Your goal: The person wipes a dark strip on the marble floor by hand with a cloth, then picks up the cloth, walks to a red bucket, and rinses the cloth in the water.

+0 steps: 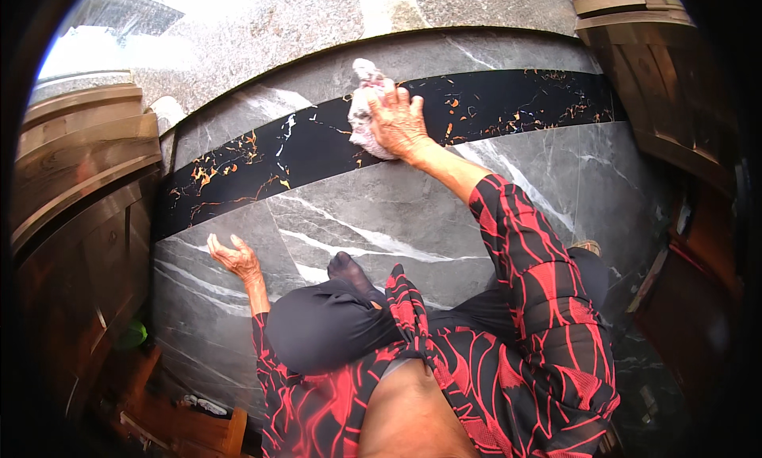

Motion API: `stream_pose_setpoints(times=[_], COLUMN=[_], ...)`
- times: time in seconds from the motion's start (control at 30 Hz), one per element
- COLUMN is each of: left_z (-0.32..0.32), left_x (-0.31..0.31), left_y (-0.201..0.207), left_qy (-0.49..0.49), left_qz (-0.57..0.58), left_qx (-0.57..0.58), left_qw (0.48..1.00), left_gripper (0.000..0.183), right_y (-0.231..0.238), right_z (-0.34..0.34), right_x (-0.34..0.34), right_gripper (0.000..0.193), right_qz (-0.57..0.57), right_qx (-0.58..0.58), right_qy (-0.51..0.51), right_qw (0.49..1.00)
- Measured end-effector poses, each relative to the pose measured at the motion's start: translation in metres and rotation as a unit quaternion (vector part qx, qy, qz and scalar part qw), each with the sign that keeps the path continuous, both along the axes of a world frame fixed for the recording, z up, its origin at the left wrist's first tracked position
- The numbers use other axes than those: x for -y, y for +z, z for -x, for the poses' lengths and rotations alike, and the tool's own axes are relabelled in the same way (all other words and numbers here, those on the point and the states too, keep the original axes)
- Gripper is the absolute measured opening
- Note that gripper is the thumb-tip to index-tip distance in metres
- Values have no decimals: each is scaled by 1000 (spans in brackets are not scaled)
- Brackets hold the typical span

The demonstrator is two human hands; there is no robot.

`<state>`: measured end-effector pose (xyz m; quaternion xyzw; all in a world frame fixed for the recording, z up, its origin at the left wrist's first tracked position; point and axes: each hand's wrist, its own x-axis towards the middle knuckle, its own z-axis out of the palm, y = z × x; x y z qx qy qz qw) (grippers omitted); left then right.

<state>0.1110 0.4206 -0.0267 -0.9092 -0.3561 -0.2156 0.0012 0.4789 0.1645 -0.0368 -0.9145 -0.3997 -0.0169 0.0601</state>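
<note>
A crumpled white and pinkish cloth (361, 125) lies on the black marble-patterned band (317, 136) of the floor. My right hand (394, 123) presses down on it from above, gripping it with the fingers at its right side; part of the cloth sticks out beyond the fingertips. At the left, my left hand (236, 259) is by the grey tiles (381, 212) with its fingers loosely bent and apart, and nothing shows in it. Whether it touches the floor I cannot tell.
Wooden door panels (87, 156) stand at the left and more wooden panels (659, 77) at the right. Past the raised floor edge lies rough, bright ground (278, 37). My dark-socked foot (349, 269) rests near the middle. Wooden furniture (190, 422) occupies the lower left.
</note>
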Motion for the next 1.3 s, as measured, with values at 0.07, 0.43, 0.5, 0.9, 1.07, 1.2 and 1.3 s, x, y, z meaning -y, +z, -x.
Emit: stream_pose_setpoints(times=[0.07,0.43,0.5,0.9,1.07,1.2,1.3], left_z=[20,-128,-176,-393,-356,-340,-357], left_x=[9,6,5,272,370,399,404], left_y=[12,155,174,128,66,54,61], left_qy=[6,-168,-208,-535,-540,-544,-469], left_qz=[9,176,184,74,168,128,131], left_qx=[-5,-123,-150,-430,-400,-374,-379], left_qw=[1000,962,949,723,721,740,786], left_gripper=[41,15,16,29,63,92,115], right_y=[7,13,16,21,26,52,41], right_z=[-23,-121,-125,-134,-101,-60,-25], right_x=[39,296,323,540,624,738,823], right_gripper=[56,61,64,58,49,50,56], right_qz=[8,61,24,-84,-290,-354,-173], right_qx=[3,-160,-164,-171,-62,-5,-2], right_qy=[-1,-134,-169,-392,-438,-521,-643], right_qw=[1000,976,971,900,849,777,746])
